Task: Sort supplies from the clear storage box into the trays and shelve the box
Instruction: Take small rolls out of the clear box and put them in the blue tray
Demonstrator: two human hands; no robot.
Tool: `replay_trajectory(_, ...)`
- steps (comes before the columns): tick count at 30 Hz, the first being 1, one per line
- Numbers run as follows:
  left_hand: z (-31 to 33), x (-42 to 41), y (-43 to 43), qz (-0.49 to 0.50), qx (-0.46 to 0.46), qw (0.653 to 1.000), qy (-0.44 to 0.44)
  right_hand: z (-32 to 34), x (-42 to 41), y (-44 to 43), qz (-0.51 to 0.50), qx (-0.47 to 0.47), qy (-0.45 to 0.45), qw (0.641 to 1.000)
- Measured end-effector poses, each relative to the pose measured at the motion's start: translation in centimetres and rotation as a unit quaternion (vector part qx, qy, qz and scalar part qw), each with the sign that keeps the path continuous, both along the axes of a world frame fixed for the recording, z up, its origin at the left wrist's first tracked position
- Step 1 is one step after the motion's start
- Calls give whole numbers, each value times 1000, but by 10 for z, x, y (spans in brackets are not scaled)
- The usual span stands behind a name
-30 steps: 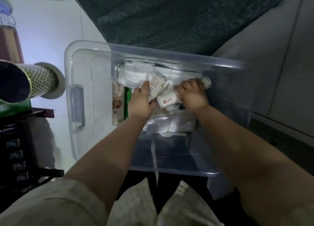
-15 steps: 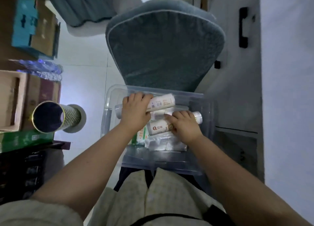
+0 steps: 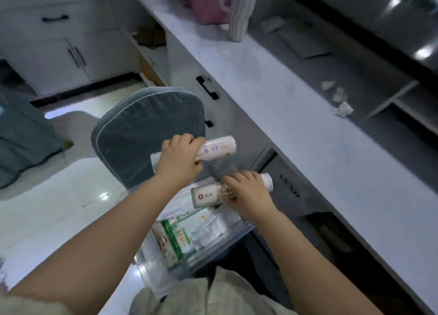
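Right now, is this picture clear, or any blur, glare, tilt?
Head view: dim and soft, blurriest along the counter; head view: tilted, so its edge runs diagonally; head view: glare spots on the floor and the dark panel top right; head view: the logo on the roll in the right hand is clear.

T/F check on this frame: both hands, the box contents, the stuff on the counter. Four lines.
1. The left hand grips the barcode roll. True.
2. The right hand is empty. False: it grips the logo roll.
3. Green-and-white packs lie inside the clear box. True.
4. The striped cup stands on the floor. False: it stands upright on the counter.
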State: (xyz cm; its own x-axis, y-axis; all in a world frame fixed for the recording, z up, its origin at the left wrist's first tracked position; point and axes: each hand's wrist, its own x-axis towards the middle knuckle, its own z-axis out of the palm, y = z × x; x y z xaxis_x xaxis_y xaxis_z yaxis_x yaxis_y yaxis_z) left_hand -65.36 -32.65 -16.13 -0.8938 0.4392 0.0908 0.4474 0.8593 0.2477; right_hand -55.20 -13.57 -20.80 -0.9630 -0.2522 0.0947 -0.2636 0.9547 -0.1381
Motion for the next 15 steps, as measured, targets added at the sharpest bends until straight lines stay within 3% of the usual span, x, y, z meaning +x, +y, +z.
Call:
replay_trajectory(7,33,67,79,-182,39,982,-9,40,130,36,-203,-11,24,979)
replay_trajectory(15,50,187,196,-386,38,922,-7,49,287,68,-409,-12,42,912)
